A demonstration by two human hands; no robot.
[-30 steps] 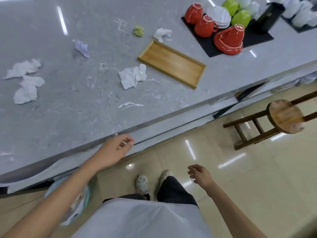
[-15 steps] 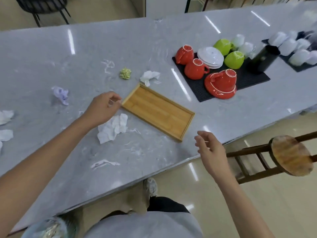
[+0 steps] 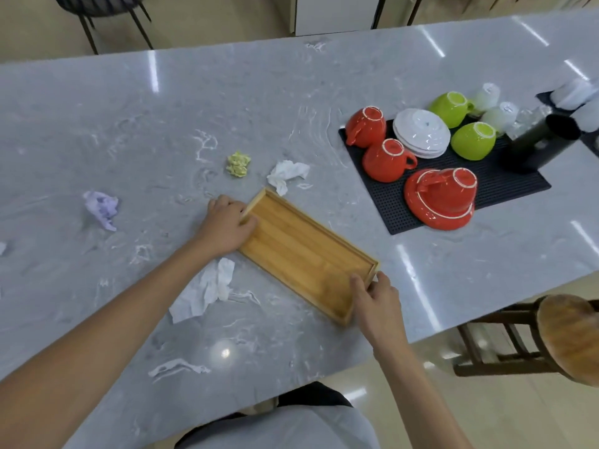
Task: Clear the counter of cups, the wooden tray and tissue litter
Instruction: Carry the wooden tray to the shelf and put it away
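Two hands grip the tray (image 3: pixel 304 251) at opposite ends. On the left hand (image 3: pixel 225 226) the thumb lies inside over the far end wall while the fingers curl around the outside, closed on the rim. On the right hand (image 3: pixel 376 298) the thumb presses inside the near end and the fingers wrap the outer corner, also closed on the wood. Both forearms reach up from the lower frame, the left one long and slanting across the counter (image 3: pixel 162 108), the right one shorter and coming over the counter's near edge. The tray lies flat and empty, set diagonally, near the front edge. A white tissue (image 3: pixel 207 291) lies just beside its long side, partly under the left wrist. Another white tissue (image 3: pixel 287 175) sits just beyond the tray's far corner, a green wad (image 3: pixel 238 164) lies near it, and a lilac wad (image 3: pixel 102 209) lies well apart to the left. To the right, a black mat (image 3: pixel 505 186) holds upturned red cups (image 3: pixel 387 163), green cups (image 3: pixel 473 140) and a stack of white saucers (image 3: pixel 421 132). One red cup lies on a red saucer (image 3: pixel 437 210) at the mat's near edge. A wooden stool (image 3: pixel 567 338) stands on the floor off the counter's right corner.
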